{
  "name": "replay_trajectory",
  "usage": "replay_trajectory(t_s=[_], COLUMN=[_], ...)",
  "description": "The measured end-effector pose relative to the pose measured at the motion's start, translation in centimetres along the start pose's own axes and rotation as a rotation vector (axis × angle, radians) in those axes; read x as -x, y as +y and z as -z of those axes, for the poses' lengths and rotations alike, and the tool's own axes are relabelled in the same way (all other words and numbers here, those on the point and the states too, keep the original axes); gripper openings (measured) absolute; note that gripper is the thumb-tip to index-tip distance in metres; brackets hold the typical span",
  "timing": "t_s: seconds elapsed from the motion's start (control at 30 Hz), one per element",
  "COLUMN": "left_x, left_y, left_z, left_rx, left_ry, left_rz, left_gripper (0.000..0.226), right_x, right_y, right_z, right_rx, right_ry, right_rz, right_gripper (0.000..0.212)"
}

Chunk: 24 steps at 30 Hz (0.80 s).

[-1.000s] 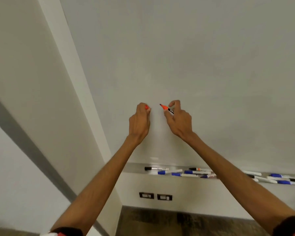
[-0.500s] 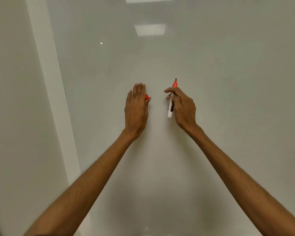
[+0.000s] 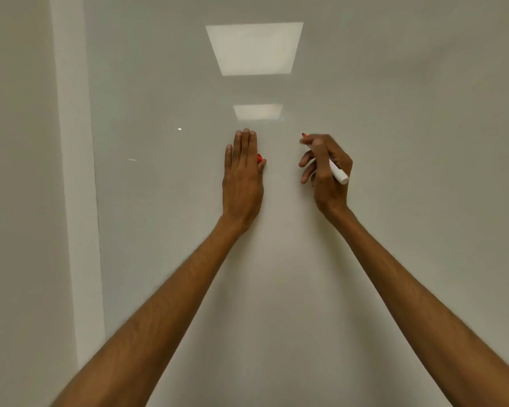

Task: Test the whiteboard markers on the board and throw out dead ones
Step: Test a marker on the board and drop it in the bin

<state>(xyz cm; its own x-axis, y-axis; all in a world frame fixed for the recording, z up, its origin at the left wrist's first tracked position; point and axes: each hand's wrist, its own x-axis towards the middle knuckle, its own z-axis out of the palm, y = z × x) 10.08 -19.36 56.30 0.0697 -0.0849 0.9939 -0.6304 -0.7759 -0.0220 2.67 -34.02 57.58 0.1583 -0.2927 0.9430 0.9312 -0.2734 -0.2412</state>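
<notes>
The glossy whiteboard (image 3: 409,118) fills the view, and no ink mark shows on it. My right hand (image 3: 326,171) grips a white marker (image 3: 339,175) with its cap off. Its red tip (image 3: 304,134) pokes out above my fingers at the board surface, and its white rear end sticks out to the lower right. My left hand (image 3: 243,174) lies against the board with straight fingers pointing up. A red cap (image 3: 259,158) is pinched between its thumb and the side of the hand and is mostly hidden.
The board's left edge meets a pale vertical wall strip (image 3: 74,177). Two ceiling lights are mirrored in the board above my hands (image 3: 254,48). The marker tray lies out of view.
The view has tilted up, so the marker tray has left the frame. My right hand has shifted right and turned the marker from upright to slanted, tip at the board. My left hand stays flat.
</notes>
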Motion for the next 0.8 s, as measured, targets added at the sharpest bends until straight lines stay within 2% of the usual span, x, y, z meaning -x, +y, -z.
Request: replay_trajectory(t_s=[0.17,0.3,0.47,0.8], left_x=[0.6,0.7,0.8,3.7], left_y=[-0.6,-0.6,-0.7,-0.8], left_z=[-0.8,-0.9,-1.0,-1.0], left_rx=[-0.039,-0.058,-0.078,-0.095], left_ry=[0.081,0.104,0.099,0.073], left_rz=[-0.035,-0.051,-0.052,-0.034], left_gripper=[0.054,0.055,0.056,0.056], right_x=[-0.7,-0.8,-0.9,0.2], right_y=[2.3,3.7,3.7,3.5], right_z=[-0.1,-0.5,-1.3,-0.4], right_rx=[0.049,0.128,0.179,0.133], right_ry=[-0.019,0.060,0.150,0.090], right_rz=[0.065,0.096,0.115,0.061], right_gripper=[0.015,0.011,0.026,0.029])
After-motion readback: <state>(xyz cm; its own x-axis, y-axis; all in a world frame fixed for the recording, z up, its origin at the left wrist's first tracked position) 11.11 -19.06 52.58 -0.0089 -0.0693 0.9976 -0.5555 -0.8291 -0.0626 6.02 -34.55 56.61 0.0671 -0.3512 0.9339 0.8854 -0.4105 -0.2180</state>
